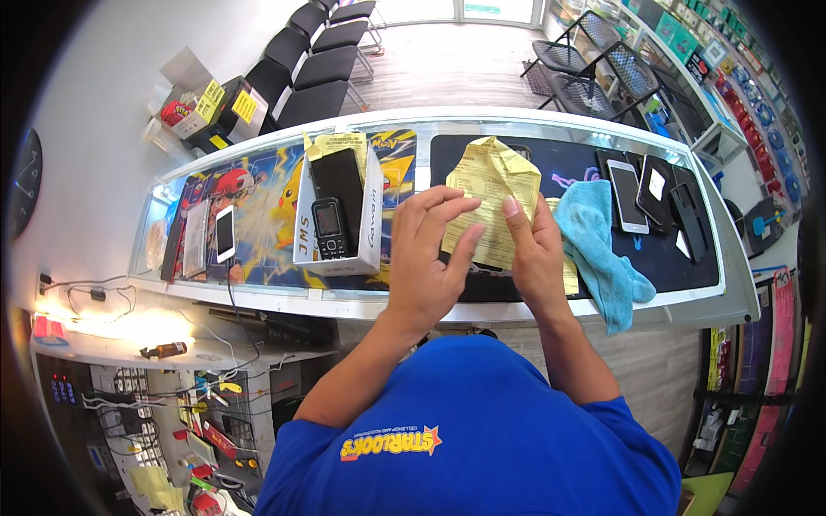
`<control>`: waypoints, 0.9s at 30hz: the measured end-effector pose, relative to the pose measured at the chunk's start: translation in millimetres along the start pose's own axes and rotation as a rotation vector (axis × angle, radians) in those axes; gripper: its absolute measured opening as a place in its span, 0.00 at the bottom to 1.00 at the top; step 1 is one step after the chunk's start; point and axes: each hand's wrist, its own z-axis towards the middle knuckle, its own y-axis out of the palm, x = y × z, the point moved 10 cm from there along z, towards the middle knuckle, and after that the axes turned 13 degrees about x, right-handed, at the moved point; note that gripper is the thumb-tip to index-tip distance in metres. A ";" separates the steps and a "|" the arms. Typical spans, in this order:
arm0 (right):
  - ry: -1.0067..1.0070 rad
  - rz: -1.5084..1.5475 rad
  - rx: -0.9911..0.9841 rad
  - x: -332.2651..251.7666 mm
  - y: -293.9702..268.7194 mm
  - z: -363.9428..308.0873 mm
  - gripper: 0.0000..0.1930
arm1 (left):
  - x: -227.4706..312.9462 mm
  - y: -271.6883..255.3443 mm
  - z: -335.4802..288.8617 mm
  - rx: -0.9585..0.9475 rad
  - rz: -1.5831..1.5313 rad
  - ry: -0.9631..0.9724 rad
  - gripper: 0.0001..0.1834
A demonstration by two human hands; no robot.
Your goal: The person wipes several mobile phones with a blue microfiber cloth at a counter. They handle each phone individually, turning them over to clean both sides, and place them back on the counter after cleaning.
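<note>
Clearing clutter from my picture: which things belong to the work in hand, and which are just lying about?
In hand:
yellow paper, held by the right hand
left hand, spread over it

Apparently just lying about:
white box holding a keypad phone
blue cloth
white phone at left
white-edged phone at right

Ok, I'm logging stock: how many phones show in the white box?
2 in the white box: a keypad phone in front, a larger black phone behind it. Others may be hidden.
</note>
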 end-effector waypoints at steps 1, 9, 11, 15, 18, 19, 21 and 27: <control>-0.011 0.000 -0.007 -2.4 4.0 -1.8 0.19 | -5.8 7.9 -3.2 0.005 -0.057 -0.121 0.17; 0.044 -0.002 0.005 3.3 18.1 -0.6 0.24 | -47.3 36.7 -34.3 0.119 -0.690 -0.731 0.27; 0.158 0.027 0.043 7.4 15.8 -0.5 0.25 | -44.5 36.9 -34.0 0.074 -0.721 -0.755 0.27; 0.359 0.175 -0.246 10.1 22.1 12.1 0.24 | -51.8 25.3 -28.0 -0.060 -0.661 -0.819 0.26; 0.247 0.061 -0.341 -8.1 15.9 25.3 0.22 | -40.5 -5.5 10.4 -0.277 -0.272 -0.579 0.23; 0.223 0.058 -0.370 -14.1 19.8 27.0 0.22 | -37.0 -22.5 34.1 -0.311 -0.065 -0.416 0.24; 0.133 0.031 -0.322 -30.3 25.3 34.8 0.22 | -78.5 -61.7 80.7 -0.213 0.115 -0.338 0.29; -0.055 0.043 -0.172 -45.1 52.4 55.6 0.22 | -177.3 -84.1 113.7 -0.475 0.363 -0.149 0.26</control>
